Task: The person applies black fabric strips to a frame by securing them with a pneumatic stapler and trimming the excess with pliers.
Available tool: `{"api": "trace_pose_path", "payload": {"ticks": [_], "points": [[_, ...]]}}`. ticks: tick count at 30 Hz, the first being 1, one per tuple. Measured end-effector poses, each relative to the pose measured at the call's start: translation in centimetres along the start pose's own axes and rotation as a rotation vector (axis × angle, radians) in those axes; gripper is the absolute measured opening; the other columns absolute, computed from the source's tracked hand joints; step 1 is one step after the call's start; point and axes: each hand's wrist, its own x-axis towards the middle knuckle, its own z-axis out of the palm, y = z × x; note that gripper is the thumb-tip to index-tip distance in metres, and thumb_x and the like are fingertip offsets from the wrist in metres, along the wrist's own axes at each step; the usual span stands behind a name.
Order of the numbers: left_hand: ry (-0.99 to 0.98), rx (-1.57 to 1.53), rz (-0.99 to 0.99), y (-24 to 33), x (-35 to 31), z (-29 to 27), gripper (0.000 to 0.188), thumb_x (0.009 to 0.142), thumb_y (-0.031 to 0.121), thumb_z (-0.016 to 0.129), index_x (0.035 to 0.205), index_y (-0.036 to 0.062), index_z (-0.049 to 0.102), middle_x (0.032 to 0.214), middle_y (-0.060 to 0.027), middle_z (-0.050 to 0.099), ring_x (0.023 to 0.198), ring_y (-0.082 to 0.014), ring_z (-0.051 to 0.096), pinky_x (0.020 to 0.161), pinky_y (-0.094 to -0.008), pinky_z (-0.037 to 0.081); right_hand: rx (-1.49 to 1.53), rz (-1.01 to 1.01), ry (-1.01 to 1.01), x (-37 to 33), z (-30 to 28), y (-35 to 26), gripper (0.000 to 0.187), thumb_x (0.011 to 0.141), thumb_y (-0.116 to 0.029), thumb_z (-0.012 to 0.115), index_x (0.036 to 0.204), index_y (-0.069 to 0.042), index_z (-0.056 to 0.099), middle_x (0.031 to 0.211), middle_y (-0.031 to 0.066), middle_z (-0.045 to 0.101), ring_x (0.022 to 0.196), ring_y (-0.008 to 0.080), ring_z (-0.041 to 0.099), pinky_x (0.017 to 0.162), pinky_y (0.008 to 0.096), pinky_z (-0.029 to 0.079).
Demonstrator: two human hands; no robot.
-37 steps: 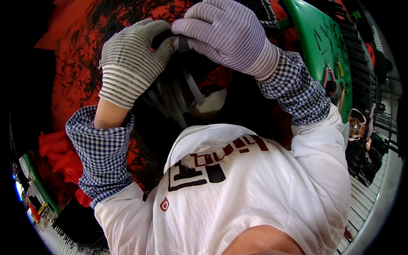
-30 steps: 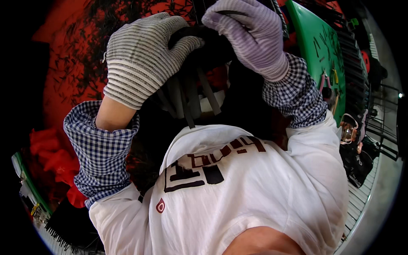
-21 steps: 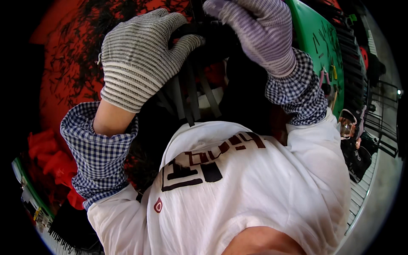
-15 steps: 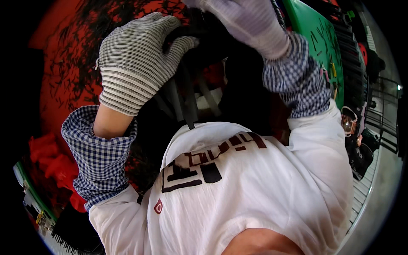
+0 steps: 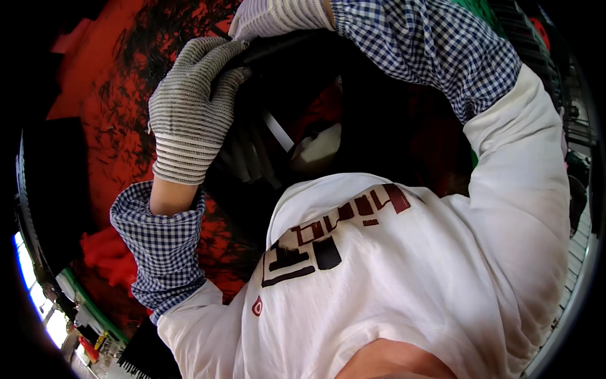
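Note:
My left hand (image 5: 192, 104), in a grey-and-white striped knit glove, has its thumb and fingers closed on the left end of a dark black piece (image 5: 284, 54). What kind of piece it is cannot be made out against the dark behind it. Over its upper left edge lies my right hand (image 5: 281, 18), in a pale glove, partly cut off by the top of the picture. Its fingers look bent in beside the left fingertips, but what they hold is hidden. Pale and dark strips (image 5: 278, 131) hang below the black piece.
A red surface (image 5: 120, 145) strewn with short black scraps spreads at the left. Bunched red cloth (image 5: 110, 256) lies near my left sleeve. Dark slatted racks stand at the far right, beside a green edge (image 5: 483, 12). Small tools (image 5: 91, 347) lie at lower left.
My right hand has swung left and come down beside the left one, its forearm now reaching across the top. The left hand has shifted slightly, its fingers closer together.

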Motion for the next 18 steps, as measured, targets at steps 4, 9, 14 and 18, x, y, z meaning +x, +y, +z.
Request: {"api": "trace_pose_path", "payload": {"ticks": [4,9,14,18], "points": [[0.074,0.121,0.085,-1.3,-0.9,1.1,0.025,0.083,0.018,0.075,0.106,0.0080,0.074,0.100,-0.0084,0.071,0.094,-0.0293,0.069,0.084,-0.0374,0.055,0.193,0.245,0.046,-1.6,-1.6,-3.1,0.029,0.101,-0.021,0.048,0.106,-0.001,0.069,0.101,0.0160,0.069,0.092,0.0340,0.065,0.080,0.0455,0.054],[-0.122,0.017,-0.052,-1.8,-1.2,1.7,0.021,0.087,0.015,0.070,0.107,0.0067,0.073,0.103,-0.0148,0.072,0.098,-0.0330,0.068,0.088,-0.0406,0.054,0.466,0.053,1.219,-5.1,1.6,-8.2,0.016,0.094,-0.016,0.059,0.099,-0.002,0.062,0.091,0.0153,0.061,0.088,0.0348,0.061,0.079,0.0430,0.051],[-0.252,-0.137,-0.145,-2.3,-0.2,1.1,0.033,0.093,0.002,0.060,0.126,0.0017,0.063,0.111,-0.0129,0.071,0.104,-0.0237,0.069,0.095,-0.0325,0.055,-0.080,0.007,1.093,-6.9,5.6,-10.7,0.028,0.092,-0.018,0.062,0.119,-0.017,0.067,0.118,0.0028,0.066,0.109,0.0237,0.062,0.100,0.0412,0.048],[-0.435,-0.265,-0.171,-3.3,-0.3,1.1,0.038,0.093,0.008,0.062,0.131,0.0030,0.059,0.119,-0.0110,0.069,0.111,-0.0209,0.066,0.099,-0.0324,0.052,-0.268,0.029,1.025,-7.0,7.8,-12.5,0.029,0.089,-0.020,0.063,0.117,-0.021,0.069,0.122,-0.0014,0.065,0.115,0.0189,0.059,0.110,0.0407,0.042]]}}
